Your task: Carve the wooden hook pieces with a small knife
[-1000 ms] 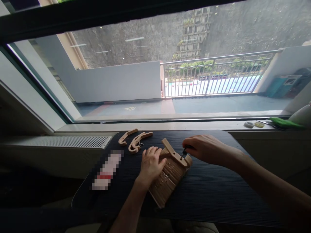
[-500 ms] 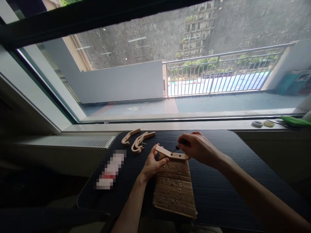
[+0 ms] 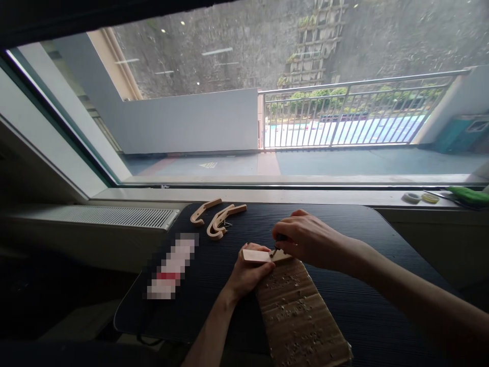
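Observation:
My left hand (image 3: 248, 272) is closed around a pale wooden hook (image 3: 256, 256), thumb in front and fingers behind. My right hand (image 3: 305, 235) grips the dark handle of a small screwdriver (image 3: 281, 238), its tip at a hole in the hook's face. The right fingers cover the hook's far right end. Below the hook extends a brown corrugated cardboard piece (image 3: 305, 318), pitted with many small holes. Whether the hook is fastened to the cardboard, I cannot tell.
More wooden hooks (image 3: 204, 211) lie at the back left of the black table (image 3: 367, 244), with screws (image 3: 227, 224) beside them. A blurred pale strip (image 3: 173, 267) rests at the left. Tape rolls (image 3: 411, 198) and a green cloth (image 3: 468, 195) sit on the windowsill.
The hook has come down and tilted, so its bent arm faces me more. The cardboard's lower end has swung to the right and nearer. Both hands keep their hold.

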Demonstrator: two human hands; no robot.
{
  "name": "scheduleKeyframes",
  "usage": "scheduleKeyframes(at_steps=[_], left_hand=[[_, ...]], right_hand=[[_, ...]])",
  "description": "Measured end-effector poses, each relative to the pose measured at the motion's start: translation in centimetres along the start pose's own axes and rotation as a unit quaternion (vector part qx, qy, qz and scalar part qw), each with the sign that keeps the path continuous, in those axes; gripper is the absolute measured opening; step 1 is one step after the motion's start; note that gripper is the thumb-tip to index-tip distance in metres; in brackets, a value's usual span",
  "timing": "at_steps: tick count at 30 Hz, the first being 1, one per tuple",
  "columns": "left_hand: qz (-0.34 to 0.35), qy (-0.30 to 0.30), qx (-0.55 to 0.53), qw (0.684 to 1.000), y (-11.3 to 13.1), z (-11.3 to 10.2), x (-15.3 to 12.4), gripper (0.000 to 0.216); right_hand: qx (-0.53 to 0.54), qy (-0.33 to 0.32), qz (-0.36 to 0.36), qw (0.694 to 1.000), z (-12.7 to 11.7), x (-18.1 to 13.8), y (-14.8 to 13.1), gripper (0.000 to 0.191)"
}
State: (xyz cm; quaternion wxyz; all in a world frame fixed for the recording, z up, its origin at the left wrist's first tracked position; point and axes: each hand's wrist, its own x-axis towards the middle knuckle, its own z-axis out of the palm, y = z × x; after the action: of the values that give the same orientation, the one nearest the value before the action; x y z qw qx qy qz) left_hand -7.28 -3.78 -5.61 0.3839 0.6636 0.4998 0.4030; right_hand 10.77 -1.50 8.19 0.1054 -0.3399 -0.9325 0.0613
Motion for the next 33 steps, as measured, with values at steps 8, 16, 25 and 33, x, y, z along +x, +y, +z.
scheduleKeyframes(at_steps=[8, 16, 25, 33], left_hand=[[0.038, 0.025, -0.018, 0.999, -0.3, 0.1, -0.2, 0.021], [0.033, 0.025, -0.009, 0.999, -0.2, 0.0, -0.4, 0.019], [0.051, 0.039, 0.033, 0.997, -0.5, 0.4, -0.4, 0.015], [-0.007, 0.044, -0.091, 0.995, -0.1, -0.2, -0.7, 0.036]], right_hand=[[-0.002, -0.028, -0.012, 1.0, 0.1, 0.9, -0.3, 0.01], [-0.007, -0.049, -0.017, 0.999, 0.0, 0.9, -0.7, 0.009], [-0.045, -0.144, -0.079, 0.985, -1.2, 2.4, -1.5, 0.016], [-0.068, -0.172, -0.095, 0.978, -0.8, 3.5, -1.9, 0.011]])
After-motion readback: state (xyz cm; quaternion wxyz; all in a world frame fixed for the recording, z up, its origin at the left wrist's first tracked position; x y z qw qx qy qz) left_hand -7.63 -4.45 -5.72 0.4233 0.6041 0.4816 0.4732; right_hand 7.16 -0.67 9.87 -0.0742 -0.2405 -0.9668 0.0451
